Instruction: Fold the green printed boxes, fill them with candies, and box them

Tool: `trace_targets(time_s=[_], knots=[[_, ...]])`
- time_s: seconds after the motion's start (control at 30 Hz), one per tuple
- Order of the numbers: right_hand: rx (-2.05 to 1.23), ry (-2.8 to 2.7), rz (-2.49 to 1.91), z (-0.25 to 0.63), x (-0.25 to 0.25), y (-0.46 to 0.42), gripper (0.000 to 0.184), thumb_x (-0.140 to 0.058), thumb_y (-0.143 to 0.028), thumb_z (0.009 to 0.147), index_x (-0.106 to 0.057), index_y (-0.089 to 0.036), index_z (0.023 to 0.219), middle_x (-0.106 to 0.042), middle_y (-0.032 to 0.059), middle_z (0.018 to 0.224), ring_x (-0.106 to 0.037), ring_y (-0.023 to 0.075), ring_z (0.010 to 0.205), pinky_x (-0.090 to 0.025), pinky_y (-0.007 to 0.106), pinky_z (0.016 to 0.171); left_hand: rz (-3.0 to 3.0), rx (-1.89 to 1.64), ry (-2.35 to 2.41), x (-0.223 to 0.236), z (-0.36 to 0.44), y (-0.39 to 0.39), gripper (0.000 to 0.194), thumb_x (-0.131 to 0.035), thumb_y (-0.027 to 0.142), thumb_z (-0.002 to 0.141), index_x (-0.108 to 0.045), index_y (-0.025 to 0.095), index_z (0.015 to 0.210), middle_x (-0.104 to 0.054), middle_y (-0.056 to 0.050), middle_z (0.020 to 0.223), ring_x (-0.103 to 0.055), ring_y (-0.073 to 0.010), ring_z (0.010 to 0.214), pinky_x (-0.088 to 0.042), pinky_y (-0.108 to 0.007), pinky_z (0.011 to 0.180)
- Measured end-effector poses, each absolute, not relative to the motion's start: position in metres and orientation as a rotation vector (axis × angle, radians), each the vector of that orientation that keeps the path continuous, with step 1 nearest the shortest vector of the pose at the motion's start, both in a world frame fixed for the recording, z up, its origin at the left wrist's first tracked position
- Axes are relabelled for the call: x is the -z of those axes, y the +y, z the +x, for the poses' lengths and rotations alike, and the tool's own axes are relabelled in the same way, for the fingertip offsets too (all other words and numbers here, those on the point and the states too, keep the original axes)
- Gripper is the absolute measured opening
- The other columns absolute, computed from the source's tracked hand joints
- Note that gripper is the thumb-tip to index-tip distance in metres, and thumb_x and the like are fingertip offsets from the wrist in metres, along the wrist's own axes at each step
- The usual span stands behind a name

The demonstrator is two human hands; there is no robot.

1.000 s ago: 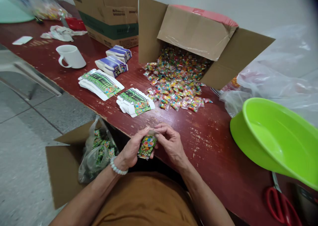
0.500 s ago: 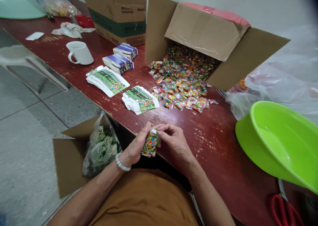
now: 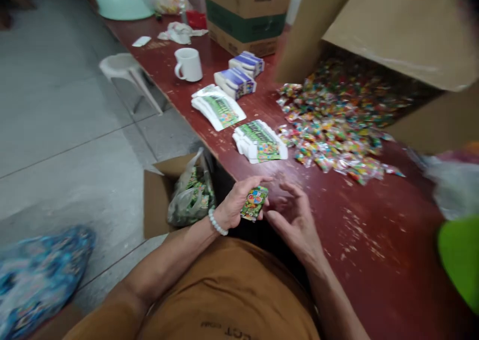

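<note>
My left hand (image 3: 239,202) is closed around a small green printed candy box (image 3: 254,203), its colourful face turned up toward me. Apart from the box, to its right, my right hand (image 3: 294,215) has its fingers spread and holds nothing. Beyond my hands on the red table (image 3: 359,225) lie a stack of flat green-and-white cartons (image 3: 261,141) and a second such stack (image 3: 218,107). Small clear candy packets (image 3: 333,145) spill in a heap from a tipped cardboard box (image 3: 404,28).
At lower left, an open carton (image 3: 155,200) holds a plastic bag of green boxes (image 3: 194,193). A white mug (image 3: 188,64) and blue-and-white cartons (image 3: 235,82) stand farther back. A green basin (image 3: 462,260) is at right, a white stool (image 3: 123,68) at left.
My right hand has let go of the box's top and opened away to the right. The box's white top flap no longer shows. The view has swung left.
</note>
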State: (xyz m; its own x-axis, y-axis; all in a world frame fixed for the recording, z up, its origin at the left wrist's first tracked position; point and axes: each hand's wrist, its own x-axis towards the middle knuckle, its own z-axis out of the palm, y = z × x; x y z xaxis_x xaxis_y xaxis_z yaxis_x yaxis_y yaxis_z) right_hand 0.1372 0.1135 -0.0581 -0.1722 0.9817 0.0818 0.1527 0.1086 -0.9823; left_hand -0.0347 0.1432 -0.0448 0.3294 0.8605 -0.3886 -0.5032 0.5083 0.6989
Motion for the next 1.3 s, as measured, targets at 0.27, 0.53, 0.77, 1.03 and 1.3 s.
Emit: trace_targets(time_s=[0.27, 0.53, 0.77, 1.03, 1.3], knots=[[-1.074, -1.515, -1.216, 0.116, 0.069, 0.123, 0.039, -0.065, -0.029, 0.088, -0.052, -0.028, 0.126, -0.058, 0.0079, 0.117, -0.059, 0.0153, 0.081, -0.053, 0.031, 0.071, 0.554, -1.031, 0.865, 0.056, -0.102, 0.134, 0.066, -0.042, 0.065, 0.090, -0.056, 0.016, 0.133, -0.071, -0.008, 0.075, -0.064, -0.0166, 0.053, -0.050, -0.025, 0.050], [-0.757, -1.974, -1.020, 0.085, 0.041, 0.141, 0.015, -0.057, -0.018, 0.093, -0.069, -0.023, 0.099, -0.070, 0.0066, 0.090, -0.066, 0.0188, 0.083, -0.053, 0.031, 0.076, 0.657, -0.971, 0.908, 0.051, -0.077, 0.123, 0.061, -0.049, 0.064, 0.089, -0.057, 0.024, 0.135, -0.067, -0.003, 0.078, -0.057, -0.0137, 0.053, -0.046, -0.022, 0.045], [-0.923, -2.072, -1.039, 0.109, 0.035, 0.141, 0.016, -0.059, -0.021, 0.091, -0.074, -0.023, 0.093, -0.073, 0.0039, 0.081, -0.067, 0.0162, 0.070, -0.052, 0.027, 0.066, 0.808, -0.889, 0.918, 0.057, -0.075, 0.123, 0.057, -0.047, 0.062, 0.091, -0.062, 0.023, 0.130, -0.065, -0.005, 0.079, -0.053, -0.0122, 0.050, -0.041, -0.020, 0.042], [-1.056, -2.215, -0.976, 0.126, 0.029, 0.148, 0.012, -0.064, -0.025, 0.090, -0.076, -0.024, 0.087, -0.074, 0.0008, 0.076, -0.066, 0.0141, 0.063, -0.049, 0.024, 0.059, 1.230, -0.794, 1.031, 0.049, -0.071, 0.125, 0.051, -0.041, 0.051, 0.096, -0.059, 0.022, 0.134, -0.064, -0.004, 0.075, -0.052, -0.0137, 0.053, -0.043, -0.022, 0.052], [-0.658, -2.461, -1.038, 0.124, 0.029, 0.138, 0.012, -0.059, -0.014, 0.086, -0.070, -0.018, 0.085, -0.073, 0.0071, 0.079, -0.068, 0.0197, 0.071, -0.051, 0.028, 0.065, 1.317, -0.816, 1.125, 0.035, -0.061, 0.122, 0.035, -0.059, 0.032, 0.087, -0.069, 0.023, 0.119, -0.070, -0.006, 0.101, -0.062, -0.0162, 0.069, -0.048, -0.024, 0.073]])
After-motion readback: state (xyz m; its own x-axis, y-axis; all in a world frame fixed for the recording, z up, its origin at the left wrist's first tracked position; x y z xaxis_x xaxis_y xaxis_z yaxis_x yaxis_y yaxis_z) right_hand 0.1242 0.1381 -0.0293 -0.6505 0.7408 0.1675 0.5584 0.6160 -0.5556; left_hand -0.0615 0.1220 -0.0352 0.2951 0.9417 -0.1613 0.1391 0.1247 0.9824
